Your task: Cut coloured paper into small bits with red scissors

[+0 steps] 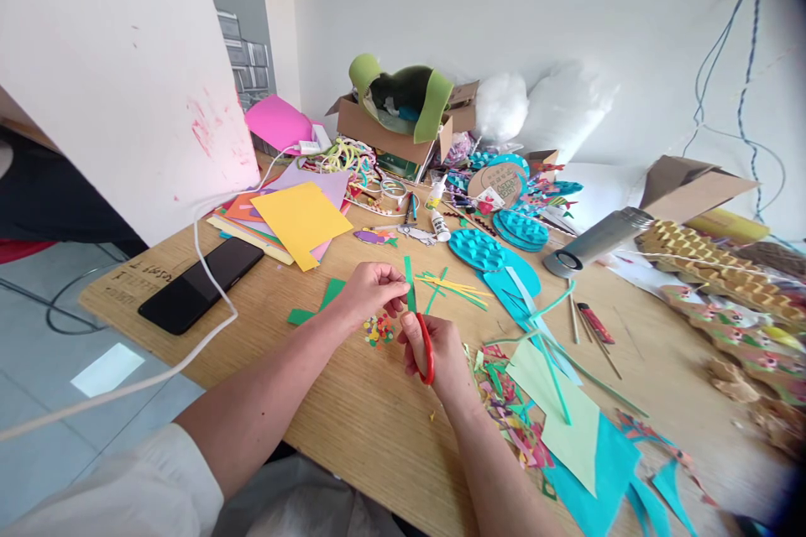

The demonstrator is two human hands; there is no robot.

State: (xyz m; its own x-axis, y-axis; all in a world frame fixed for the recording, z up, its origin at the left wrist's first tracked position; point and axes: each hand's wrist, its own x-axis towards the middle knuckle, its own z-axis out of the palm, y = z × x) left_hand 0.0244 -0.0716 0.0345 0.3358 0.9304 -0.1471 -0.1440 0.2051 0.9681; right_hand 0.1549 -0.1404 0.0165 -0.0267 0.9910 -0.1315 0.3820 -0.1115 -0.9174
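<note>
My left hand (376, 292) pinches a narrow green paper strip (409, 275) that stands upright above the table. Closed around the red handles of a pair of scissors (429, 352) is my right hand (441, 352), just below and to the right of the left one. The scissor blades point up along the strip; whether they touch it I cannot make out. Beneath the hands lies a small pile of coloured paper bits (379, 331). Thin yellow and green strips (457, 289) are scattered to the right. A green paper sheet (332, 294) is partly hidden behind my left wrist.
A phone (200, 285) and a white cable (211, 264) lie left, beside stacked coloured paper (303, 218). Paper scraps (504, 403) and a pale green sheet (567, 415) spread right. A metal flask (598, 242) lies farther back; glue bottles (439, 225) and a cardboard box (394, 134) stand behind.
</note>
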